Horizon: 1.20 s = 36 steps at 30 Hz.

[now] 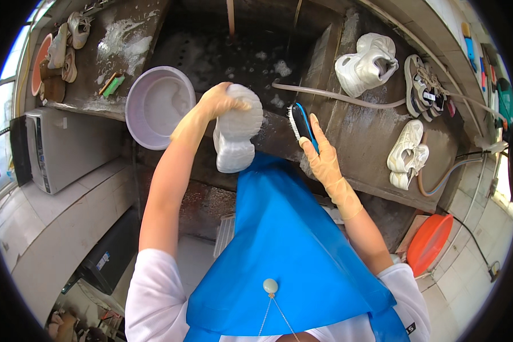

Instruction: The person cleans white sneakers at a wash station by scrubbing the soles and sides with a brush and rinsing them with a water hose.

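Observation:
My gloved left hand [225, 102] grips a white shoe [235, 139] with its pale sole turned toward me, over the dark sink's near edge. To its right, my gloved right hand [319, 151] holds a black and blue brush [301, 118], white bristles facing left toward the shoe but apart from it. A lilac basin [144, 111] with whitish liquid stands left of the shoe. Both of my hands wear thin yellowish gloves.
Several shoes [365, 65] lie on the right ledge [382, 114], crossed by a hose [339, 94]. The left ledge [131, 25] holds shoes [74, 34] and a green brush [113, 85]. A grey appliance [68, 148] stands at left, a red basin [427, 243] at lower right.

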Each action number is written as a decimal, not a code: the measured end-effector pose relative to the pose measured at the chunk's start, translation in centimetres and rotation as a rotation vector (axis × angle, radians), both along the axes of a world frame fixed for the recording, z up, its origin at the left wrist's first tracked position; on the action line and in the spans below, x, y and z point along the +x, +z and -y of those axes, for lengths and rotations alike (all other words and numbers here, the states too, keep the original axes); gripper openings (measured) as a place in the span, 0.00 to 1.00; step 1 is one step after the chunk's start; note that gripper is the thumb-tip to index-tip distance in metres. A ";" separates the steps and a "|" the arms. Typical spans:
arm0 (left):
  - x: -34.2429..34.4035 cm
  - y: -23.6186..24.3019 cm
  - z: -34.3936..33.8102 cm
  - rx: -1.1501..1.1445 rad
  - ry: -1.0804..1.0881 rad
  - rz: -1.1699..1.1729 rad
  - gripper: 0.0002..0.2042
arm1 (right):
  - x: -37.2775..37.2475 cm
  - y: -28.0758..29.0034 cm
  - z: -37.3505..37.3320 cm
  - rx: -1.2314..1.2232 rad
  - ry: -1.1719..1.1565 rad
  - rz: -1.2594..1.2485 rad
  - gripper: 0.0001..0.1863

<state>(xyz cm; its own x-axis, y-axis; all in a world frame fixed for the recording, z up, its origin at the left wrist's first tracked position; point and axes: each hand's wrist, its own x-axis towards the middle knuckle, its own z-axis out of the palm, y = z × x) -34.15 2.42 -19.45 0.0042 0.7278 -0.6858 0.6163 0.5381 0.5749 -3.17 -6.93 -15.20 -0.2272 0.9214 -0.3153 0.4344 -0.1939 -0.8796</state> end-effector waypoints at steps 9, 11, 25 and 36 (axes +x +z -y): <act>-0.8 9.0 17.1 0.362 1.022 0.458 0.41 | -3.7 -1.0 -2.2 -0.105 0.070 -0.096 0.38; 0.1 4.3 20.0 0.409 1.244 0.708 0.36 | -4.9 -3.4 -2.2 -0.064 0.058 -0.132 0.38; 2.5 -1.7 22.0 0.653 0.545 0.101 0.51 | -10.0 -8.1 -4.7 0.052 0.447 0.447 0.32; 3.1 -7.1 13.0 0.406 -0.067 -0.493 0.51 | -6.9 -3.8 0.5 -0.054 0.619 0.670 0.32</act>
<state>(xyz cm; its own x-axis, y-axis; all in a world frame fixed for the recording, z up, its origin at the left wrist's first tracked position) -31.09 -10.60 -26.58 -0.1870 0.9390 -0.2886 0.8849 0.2886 0.3657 -10.02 -7.46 -19.01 -0.4291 0.6763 -0.5988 0.8913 0.2098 -0.4019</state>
